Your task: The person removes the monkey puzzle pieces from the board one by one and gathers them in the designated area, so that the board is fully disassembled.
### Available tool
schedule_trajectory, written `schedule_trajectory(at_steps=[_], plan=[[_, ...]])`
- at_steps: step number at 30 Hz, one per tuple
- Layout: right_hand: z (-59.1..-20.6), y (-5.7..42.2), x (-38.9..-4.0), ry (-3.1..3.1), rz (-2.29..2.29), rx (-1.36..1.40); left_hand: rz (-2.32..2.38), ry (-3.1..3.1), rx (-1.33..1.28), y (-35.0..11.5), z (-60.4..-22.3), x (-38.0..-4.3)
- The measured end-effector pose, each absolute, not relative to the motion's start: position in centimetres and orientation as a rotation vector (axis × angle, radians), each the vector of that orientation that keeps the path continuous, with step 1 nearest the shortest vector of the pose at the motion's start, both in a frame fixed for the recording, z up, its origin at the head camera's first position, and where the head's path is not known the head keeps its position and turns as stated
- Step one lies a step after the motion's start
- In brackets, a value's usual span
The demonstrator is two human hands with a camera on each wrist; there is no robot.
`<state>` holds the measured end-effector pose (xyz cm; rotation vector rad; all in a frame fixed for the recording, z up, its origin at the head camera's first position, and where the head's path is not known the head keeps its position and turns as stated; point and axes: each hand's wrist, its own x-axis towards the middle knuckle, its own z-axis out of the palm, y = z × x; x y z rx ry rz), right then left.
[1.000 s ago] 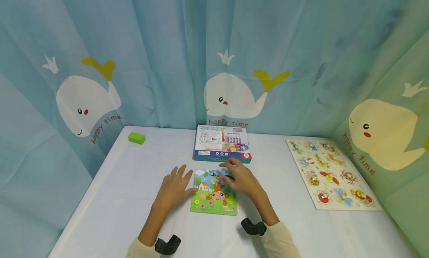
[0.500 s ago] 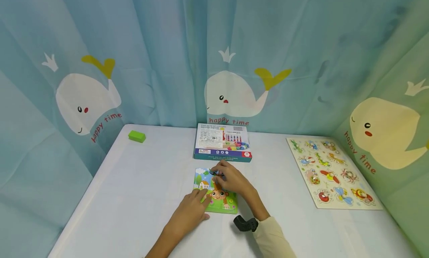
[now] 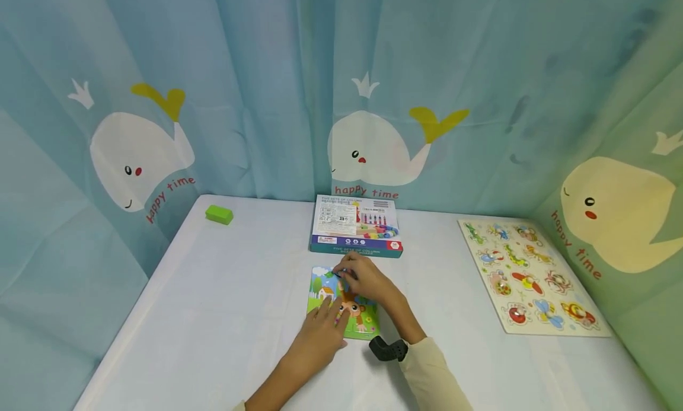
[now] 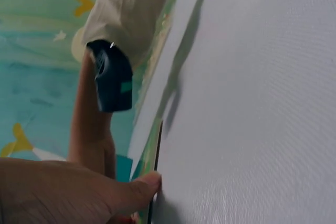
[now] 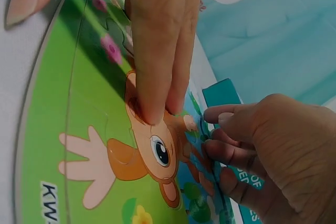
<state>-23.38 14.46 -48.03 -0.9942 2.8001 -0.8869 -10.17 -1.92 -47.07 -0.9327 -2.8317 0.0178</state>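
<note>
A small square jigsaw puzzle (image 3: 317, 280) with a monkey, a house and flowers lies flat at the table's middle. My left hand (image 3: 319, 334) rests on its lower left part; two straight fingers (image 5: 157, 51) press the monkey's face in the right wrist view. In the left wrist view the left thumb (image 4: 137, 190) lies at the board's near edge. My right hand (image 3: 367, 277) is over the upper right part, its curled fingertips and thumb pinching a puzzle piece at the top edge. A dark gap shows beside those fingertips. The right hand largely covers the piece.
A flat bead-game box (image 3: 356, 227) lies just behind the puzzle. At the far left corner sits a green block (image 3: 219, 214). A wooden insect peg board (image 3: 533, 280) lies on the right. Blue whale-print curtains (image 3: 267, 102) enclose the table's back and sides.
My left hand has moved from the puzzle's left side onto its lower part and the monkey's face. My right hand has shifted slightly left along the top, with fingertips drawn closer together.
</note>
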Motion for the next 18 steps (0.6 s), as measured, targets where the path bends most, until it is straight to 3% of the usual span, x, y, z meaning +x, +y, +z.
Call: schedule_trajectory(at_steps=[7,18], plan=[[-47.6,14.4,-23.6,2.804,-0.896,-1.088,0.166,-2.739,-0.836,-0.8,-47.6,-10.3],[-47.4,13.8,-23.8,2.779,-0.871,-0.984,0.125,-2.876,-0.834,-0.5,-46.7,-11.0]])
